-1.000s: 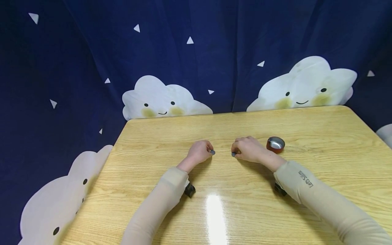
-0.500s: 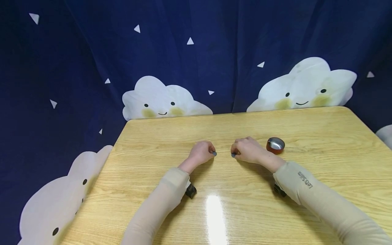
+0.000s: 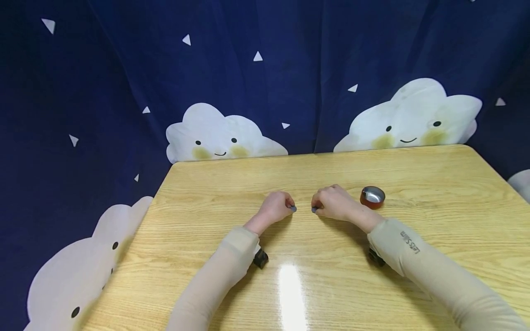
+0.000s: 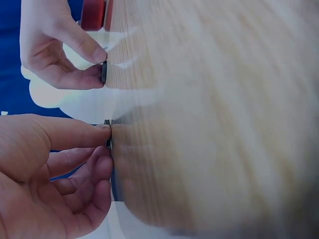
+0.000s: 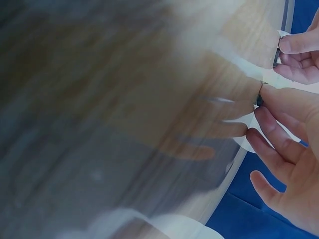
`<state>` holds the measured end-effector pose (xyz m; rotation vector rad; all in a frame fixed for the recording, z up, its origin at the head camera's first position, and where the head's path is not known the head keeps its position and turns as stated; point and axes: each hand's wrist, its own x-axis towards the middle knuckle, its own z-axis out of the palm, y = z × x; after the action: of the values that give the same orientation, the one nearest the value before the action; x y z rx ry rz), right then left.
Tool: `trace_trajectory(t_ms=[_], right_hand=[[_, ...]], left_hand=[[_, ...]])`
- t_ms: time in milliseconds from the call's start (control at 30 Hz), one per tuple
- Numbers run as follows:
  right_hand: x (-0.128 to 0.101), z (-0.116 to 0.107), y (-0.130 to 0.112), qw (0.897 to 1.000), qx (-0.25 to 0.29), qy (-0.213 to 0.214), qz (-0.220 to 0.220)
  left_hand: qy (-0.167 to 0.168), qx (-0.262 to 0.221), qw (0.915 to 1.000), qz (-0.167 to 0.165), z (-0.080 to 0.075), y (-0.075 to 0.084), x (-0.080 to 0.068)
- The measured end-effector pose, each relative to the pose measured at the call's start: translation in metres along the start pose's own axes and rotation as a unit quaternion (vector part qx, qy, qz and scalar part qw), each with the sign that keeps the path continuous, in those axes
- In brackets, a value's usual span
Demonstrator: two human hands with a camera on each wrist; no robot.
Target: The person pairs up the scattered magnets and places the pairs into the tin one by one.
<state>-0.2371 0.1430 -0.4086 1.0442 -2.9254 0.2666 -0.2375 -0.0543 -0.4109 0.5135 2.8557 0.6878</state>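
My light yellow wooden table [image 3: 414,170] has wavy grain lines and a smooth, shiny top; a bright white light spot glares on it near me. The small round red tin with a silver metal inside [image 3: 372,196] looks shiny too. Each of my hands pinches a small dark grey disc, one in the left [image 3: 293,208] and one in the right [image 3: 313,209]; both look dull, not shiny. My beige sleeves [image 3: 418,257] are soft, thin cloth. The dark blue curtain with white clouds [image 3: 290,82] is matt cloth with folds.

The head camera looks down and forward over the tabletop [image 3: 331,285], while both wrist cameras sit close, sharing its central strip.
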Motion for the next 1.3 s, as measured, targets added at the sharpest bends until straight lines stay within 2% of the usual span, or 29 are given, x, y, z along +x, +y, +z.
trace_trajectory(t_ms=[267,433,467,667,700,900,1300], right_hand=[[0.002,0.0,0.0,1.0,0.012,-0.007,0.009],[0.003,0.0,0.001,1.0,0.015,-0.001,0.004],[0.004,0.0,0.001,1.0,0.015,0.002,0.002],[0.006,0.002,0.0,1.0,0.013,0.017,-0.007],[0.006,0.002,-0.001,1.0,0.013,0.018,-0.008],[0.008,0.003,-0.002,0.999,0.003,0.027,-0.02],[0.009,0.003,-0.004,1.0,0.012,0.013,-0.001]], left_hand=[[0.001,-0.001,0.9999,0.011,0.003,0.001,0.001],[-0.012,-0.011,0.9999,0.0,0.004,0.003,0.004],[-0.006,-0.012,0.9998,0.013,0.009,-0.003,0.009],[-0.005,-0.013,0.9996,0.023,0.01,-0.004,0.01],[-0.012,-0.014,0.9998,0.011,0.005,0.002,0.006],[-0.008,-0.009,0.9998,0.017,0.006,0.005,0.004],[-0.013,0.017,0.9996,0.018,0.007,0.013,0.005]])
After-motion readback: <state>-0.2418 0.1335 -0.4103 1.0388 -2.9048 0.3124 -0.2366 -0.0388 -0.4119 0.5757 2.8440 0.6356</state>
